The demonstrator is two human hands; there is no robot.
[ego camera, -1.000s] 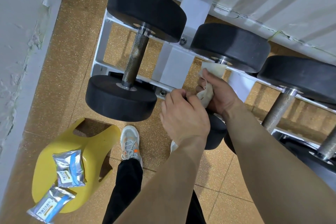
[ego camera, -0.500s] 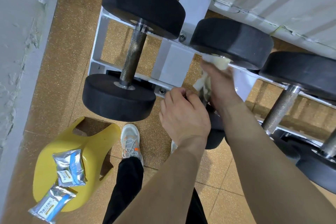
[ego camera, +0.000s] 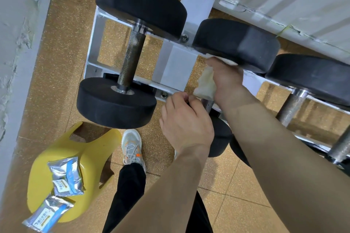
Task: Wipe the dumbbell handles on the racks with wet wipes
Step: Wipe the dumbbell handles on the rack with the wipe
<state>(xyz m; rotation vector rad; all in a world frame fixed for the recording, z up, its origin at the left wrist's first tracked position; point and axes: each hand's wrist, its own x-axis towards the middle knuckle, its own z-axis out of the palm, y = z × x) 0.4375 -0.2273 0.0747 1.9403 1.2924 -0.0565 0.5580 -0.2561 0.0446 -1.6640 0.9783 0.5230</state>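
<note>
- The right hand (ego camera: 228, 81) is curled around the wet wipe (ego camera: 206, 83), a crumpled, off-white sheet, and presses it against the far end of the handle (ego camera: 207, 104) of the middle dumbbell (ego camera: 236, 43), just under its far black head.
- Only a short knurled stretch of that handle shows, between the wipe and the left hand.
- The left hand (ego camera: 186, 121) sits on the near head of the same dumbbell with its fingers bent over the head's inner edge, gripping it.
- The middle dumbbell lies across the rails of the white rack (ego camera: 174, 66), with the left dumbbell (ego camera: 132, 58) on one side and the right dumbbell (ego camera: 310, 75) on the other; their handles are bare.
- 1 more metal handle (ego camera: 341, 147) shows at the right edge, lower down.
- A yellow stool (ego camera: 56, 155) stands on the tan floor near the left dumbbell, beside the person's grey and orange shoe (ego camera: 131, 145).
- 2 foil packets lie on the stool: 1 packet (ego camera: 66, 178) on the seat, the other packet (ego camera: 47, 213) at its near edge.
- Both carry blue and white labels, but the print is too small to read.
</note>
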